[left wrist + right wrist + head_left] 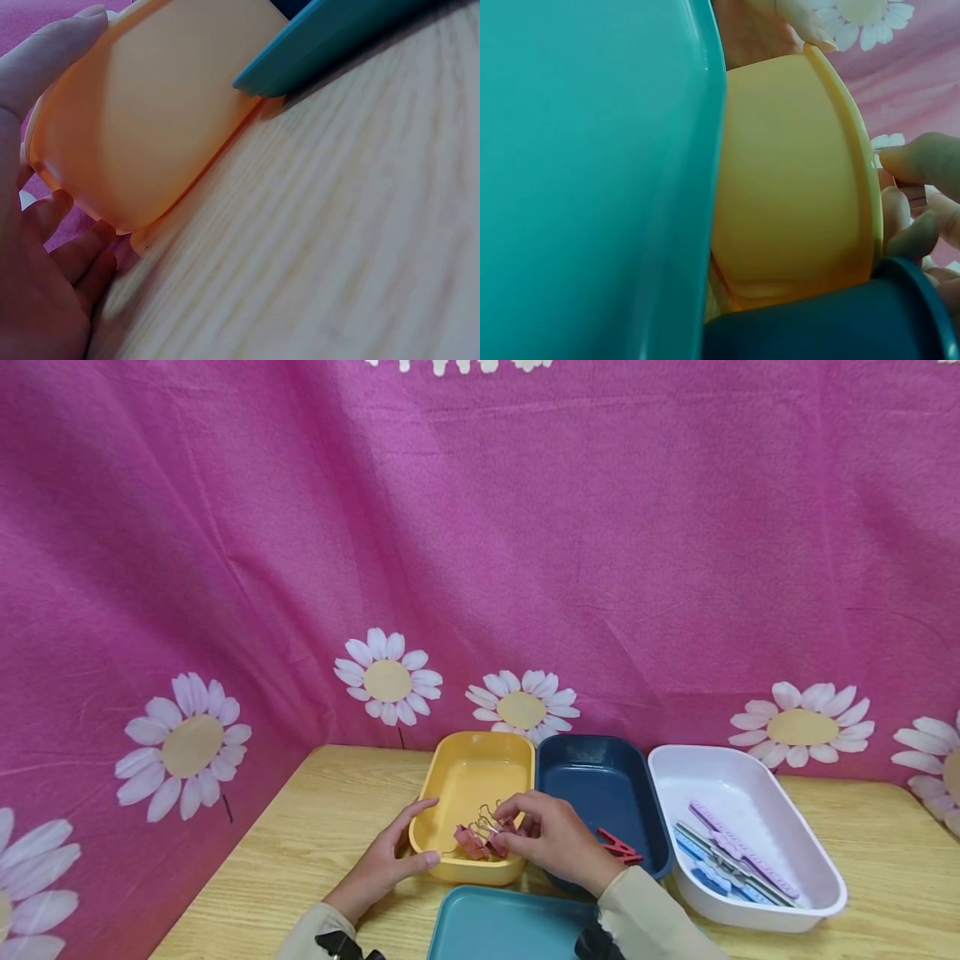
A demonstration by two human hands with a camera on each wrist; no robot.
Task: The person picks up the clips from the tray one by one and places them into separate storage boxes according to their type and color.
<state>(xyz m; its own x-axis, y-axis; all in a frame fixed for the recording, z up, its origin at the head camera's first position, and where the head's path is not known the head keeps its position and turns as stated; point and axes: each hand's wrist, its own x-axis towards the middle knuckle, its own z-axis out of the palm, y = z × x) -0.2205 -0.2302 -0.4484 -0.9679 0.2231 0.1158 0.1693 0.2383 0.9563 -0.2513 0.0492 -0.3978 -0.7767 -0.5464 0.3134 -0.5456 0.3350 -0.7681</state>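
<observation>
My left hand [381, 862] holds the near left corner of a yellow tray [480, 871], thumb at the front rim and fingers along the left side. Inside its near end lies a small heap of pinkish-red binder clips [471, 843] with gold wire handles. Over that heap, my right hand [558, 837] pinches a binder clip [911, 193] between thumb and fingers, partly hidden by them. To the right, a dark blue tray [592, 752] holds red clothespins [618, 846], partly behind the right hand.
A white tray [817, 860] at the right contains a lilac strip [742, 849] and several blue and grey long items. A teal tray [498, 922] lies in front, close to the yellow one. A pink flowered cloth [600, 568] hangs behind the wooden table [247, 893].
</observation>
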